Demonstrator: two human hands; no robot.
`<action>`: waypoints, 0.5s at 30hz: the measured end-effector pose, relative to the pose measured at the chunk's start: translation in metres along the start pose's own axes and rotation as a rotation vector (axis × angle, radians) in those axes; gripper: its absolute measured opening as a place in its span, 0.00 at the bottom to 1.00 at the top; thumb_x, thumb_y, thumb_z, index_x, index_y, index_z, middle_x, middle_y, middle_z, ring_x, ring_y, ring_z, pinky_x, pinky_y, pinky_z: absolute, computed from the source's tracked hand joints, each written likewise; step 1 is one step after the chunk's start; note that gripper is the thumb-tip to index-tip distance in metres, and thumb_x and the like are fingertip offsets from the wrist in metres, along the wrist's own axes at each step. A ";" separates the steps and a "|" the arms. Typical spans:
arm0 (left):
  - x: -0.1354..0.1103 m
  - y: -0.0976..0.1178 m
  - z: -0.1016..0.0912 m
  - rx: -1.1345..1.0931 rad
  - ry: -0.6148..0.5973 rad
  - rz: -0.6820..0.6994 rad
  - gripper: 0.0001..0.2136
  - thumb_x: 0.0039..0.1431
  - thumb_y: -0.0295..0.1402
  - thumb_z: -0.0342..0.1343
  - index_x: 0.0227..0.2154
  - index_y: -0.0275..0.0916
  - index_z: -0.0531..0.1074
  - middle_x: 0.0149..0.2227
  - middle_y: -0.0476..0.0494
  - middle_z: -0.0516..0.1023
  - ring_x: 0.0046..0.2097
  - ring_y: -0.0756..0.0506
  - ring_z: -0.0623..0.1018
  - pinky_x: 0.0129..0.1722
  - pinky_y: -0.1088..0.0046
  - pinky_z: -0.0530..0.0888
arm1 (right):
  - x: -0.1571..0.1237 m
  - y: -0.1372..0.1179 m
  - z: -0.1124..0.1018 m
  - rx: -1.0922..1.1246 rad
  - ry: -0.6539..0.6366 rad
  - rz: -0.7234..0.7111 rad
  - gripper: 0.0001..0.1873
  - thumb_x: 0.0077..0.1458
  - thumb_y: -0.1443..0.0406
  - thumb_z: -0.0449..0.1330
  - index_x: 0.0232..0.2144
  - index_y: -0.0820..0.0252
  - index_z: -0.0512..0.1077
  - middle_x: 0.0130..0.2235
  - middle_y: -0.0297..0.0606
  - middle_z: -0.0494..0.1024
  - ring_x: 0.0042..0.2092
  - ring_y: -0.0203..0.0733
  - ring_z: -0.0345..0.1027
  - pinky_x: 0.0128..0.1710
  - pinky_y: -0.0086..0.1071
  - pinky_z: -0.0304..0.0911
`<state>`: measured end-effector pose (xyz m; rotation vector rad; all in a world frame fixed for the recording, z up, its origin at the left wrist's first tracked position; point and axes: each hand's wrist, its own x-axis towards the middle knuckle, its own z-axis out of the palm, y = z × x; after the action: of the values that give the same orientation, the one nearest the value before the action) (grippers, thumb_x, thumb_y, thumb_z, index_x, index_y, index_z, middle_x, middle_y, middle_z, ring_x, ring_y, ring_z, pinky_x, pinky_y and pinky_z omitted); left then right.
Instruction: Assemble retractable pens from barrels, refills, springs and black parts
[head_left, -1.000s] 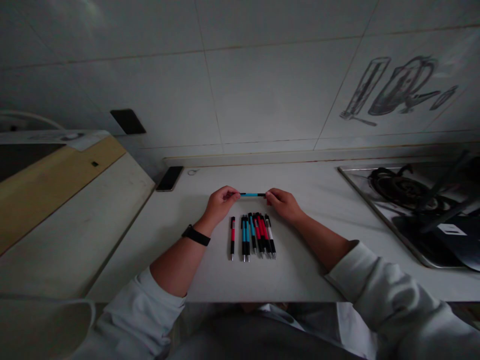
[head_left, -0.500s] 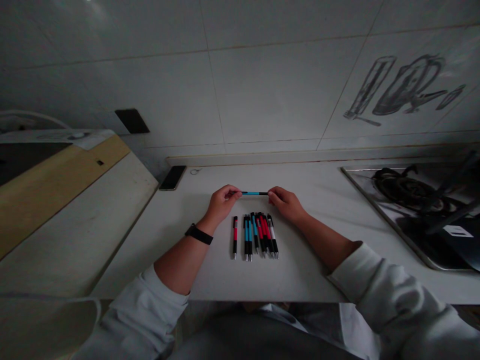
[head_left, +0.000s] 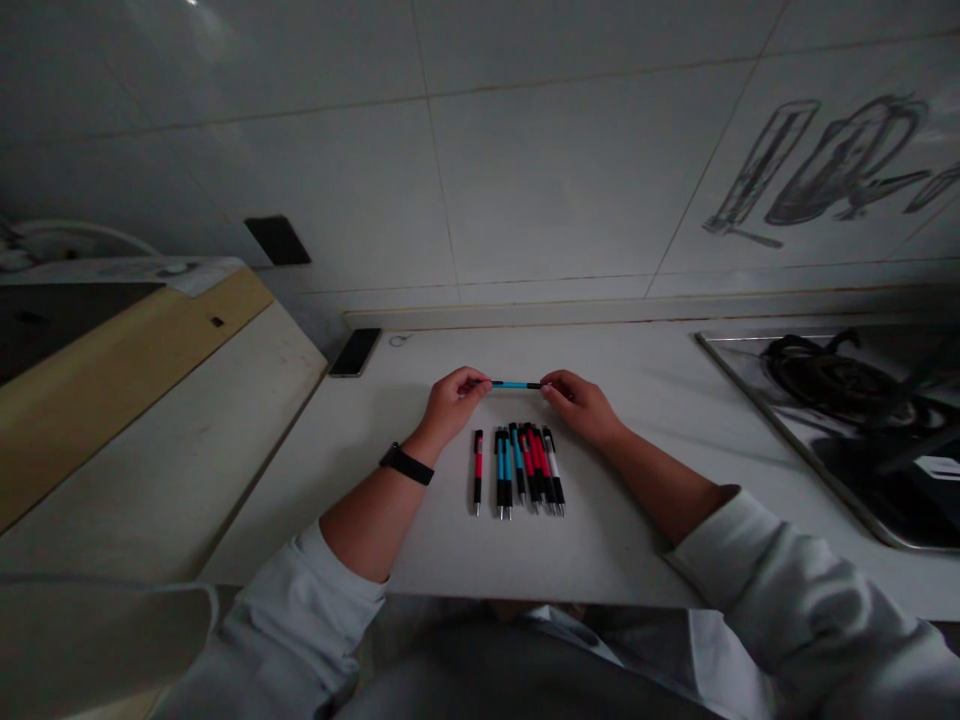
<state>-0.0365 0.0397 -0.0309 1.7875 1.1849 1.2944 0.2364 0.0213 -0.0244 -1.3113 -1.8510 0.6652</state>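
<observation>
A blue and black pen (head_left: 514, 385) lies crosswise between my hands, beyond the other pens. My left hand (head_left: 453, 402) pinches its left end, and my right hand (head_left: 579, 402) has finger and thumb closed at its right end. Nearer to me, a single red and black pen (head_left: 478, 472) lies apart on the left. Beside it lie blue pens (head_left: 504, 472), then red pens (head_left: 534, 465), and a white and black pen (head_left: 554, 470) at the right of the row. They lie close together, tips toward me, some overlapping.
The white countertop (head_left: 450, 555) runs along a tiled wall. A phone (head_left: 355, 352) and a small ring (head_left: 398, 340) lie at the back left. A gas stove (head_left: 832, 385) is on the right, and a pale cabinet-like box (head_left: 225, 410) borders the left.
The whole view has shifted a little, so everything appears slightly farther right. Both hands keep their places at the ends of the blue pen; the row of pens lies unchanged.
</observation>
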 end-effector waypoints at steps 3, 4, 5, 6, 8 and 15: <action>0.000 0.000 0.000 -0.003 -0.003 -0.005 0.09 0.62 0.40 0.64 0.38 0.40 0.80 0.38 0.45 0.83 0.39 0.46 0.79 0.43 0.69 0.75 | 0.000 -0.002 0.000 -0.042 -0.029 0.002 0.16 0.66 0.53 0.53 0.37 0.56 0.74 0.33 0.38 0.79 0.34 0.42 0.70 0.37 0.35 0.65; 0.000 0.000 0.000 -0.005 -0.002 -0.005 0.09 0.62 0.40 0.64 0.38 0.40 0.80 0.37 0.45 0.83 0.39 0.46 0.79 0.42 0.69 0.74 | 0.000 -0.002 0.000 -0.032 -0.014 -0.001 0.14 0.64 0.54 0.56 0.40 0.56 0.74 0.35 0.39 0.79 0.34 0.42 0.71 0.37 0.34 0.65; 0.000 0.001 0.000 -0.007 0.000 -0.003 0.09 0.62 0.40 0.64 0.38 0.40 0.80 0.37 0.45 0.83 0.39 0.46 0.79 0.42 0.69 0.74 | 0.000 -0.002 0.000 -0.019 0.005 -0.004 0.14 0.62 0.54 0.58 0.44 0.56 0.74 0.37 0.39 0.80 0.34 0.41 0.71 0.36 0.34 0.65; 0.000 0.001 0.000 -0.009 0.000 -0.001 0.09 0.62 0.40 0.64 0.38 0.40 0.80 0.37 0.46 0.83 0.38 0.46 0.79 0.41 0.70 0.74 | 0.000 -0.002 0.000 -0.012 0.019 -0.007 0.16 0.61 0.54 0.60 0.46 0.56 0.73 0.38 0.39 0.80 0.35 0.41 0.71 0.36 0.34 0.66; 0.000 0.002 0.000 -0.012 -0.001 -0.001 0.09 0.62 0.40 0.64 0.38 0.40 0.80 0.36 0.46 0.83 0.38 0.46 0.79 0.41 0.70 0.74 | 0.000 -0.001 0.001 -0.030 0.009 -0.018 0.14 0.64 0.54 0.56 0.44 0.55 0.74 0.37 0.39 0.80 0.36 0.42 0.72 0.38 0.34 0.66; 0.000 0.005 0.000 0.001 0.003 0.006 0.08 0.62 0.39 0.64 0.37 0.40 0.80 0.36 0.46 0.82 0.38 0.47 0.78 0.41 0.69 0.74 | 0.000 0.000 0.003 -0.025 0.016 -0.007 0.16 0.61 0.56 0.60 0.49 0.55 0.72 0.41 0.39 0.81 0.33 0.40 0.71 0.36 0.33 0.66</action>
<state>-0.0349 0.0379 -0.0265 1.7916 1.1831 1.3003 0.2346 0.0211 -0.0264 -1.3214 -1.8559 0.6280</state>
